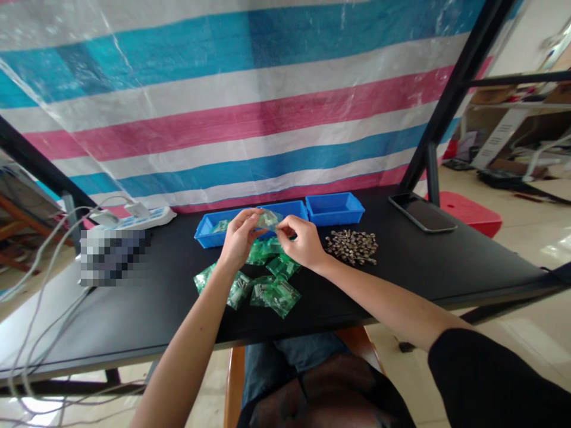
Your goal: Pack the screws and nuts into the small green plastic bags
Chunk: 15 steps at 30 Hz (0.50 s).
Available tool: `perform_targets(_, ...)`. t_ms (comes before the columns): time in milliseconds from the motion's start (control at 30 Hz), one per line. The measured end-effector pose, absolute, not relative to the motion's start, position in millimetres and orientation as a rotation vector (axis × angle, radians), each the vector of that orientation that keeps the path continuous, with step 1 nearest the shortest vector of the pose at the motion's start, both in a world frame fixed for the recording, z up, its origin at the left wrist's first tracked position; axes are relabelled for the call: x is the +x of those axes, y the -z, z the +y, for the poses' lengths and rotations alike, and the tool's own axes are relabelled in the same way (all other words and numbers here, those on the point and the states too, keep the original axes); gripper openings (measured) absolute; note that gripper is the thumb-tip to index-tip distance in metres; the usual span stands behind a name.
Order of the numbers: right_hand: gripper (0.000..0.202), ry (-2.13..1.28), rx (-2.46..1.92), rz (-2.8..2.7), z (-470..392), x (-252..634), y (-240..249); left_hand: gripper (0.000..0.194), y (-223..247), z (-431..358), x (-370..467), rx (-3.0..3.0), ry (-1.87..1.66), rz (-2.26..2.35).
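Clear packet (269,219) held up over table (147,309), near blue trays (335,219) — left hand (239,233) gripping one end, right hand (302,241) pinching other. Sealed or open: cannot tell. Work seems partway: some greenish items (220,226) in leftmost tray, several green packets (280,296) lying on table, metal pieces (352,246) heaped loose beyond right forearm.

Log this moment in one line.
left hand: holding transparent plastic bag | right hand: holding same bag | black table: green-tinted plastic packets, pile of small metallic parts
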State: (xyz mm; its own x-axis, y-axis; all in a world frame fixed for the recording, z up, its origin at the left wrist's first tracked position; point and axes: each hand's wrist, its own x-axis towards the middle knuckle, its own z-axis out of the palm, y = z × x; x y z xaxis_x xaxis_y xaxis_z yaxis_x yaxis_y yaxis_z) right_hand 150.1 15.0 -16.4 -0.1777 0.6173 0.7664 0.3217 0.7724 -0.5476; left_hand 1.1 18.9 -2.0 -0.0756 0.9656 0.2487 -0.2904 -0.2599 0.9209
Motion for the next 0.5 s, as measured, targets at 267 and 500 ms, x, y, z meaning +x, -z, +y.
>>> perform_targets(267, 0.016, -0.547, -0.794, -1.647, 20.3, 150.7, 14.3, 0.026, 9.0, 24.8, -2.9, 1.275, -1.581, 0.956)
perform_targets(500, 0.013, -0.895, -0.845, -1.45, 26.6, 148.8, 17.3, 0.036, 12.5, 26.7, -5.1, 1.492, -1.524, 0.988)
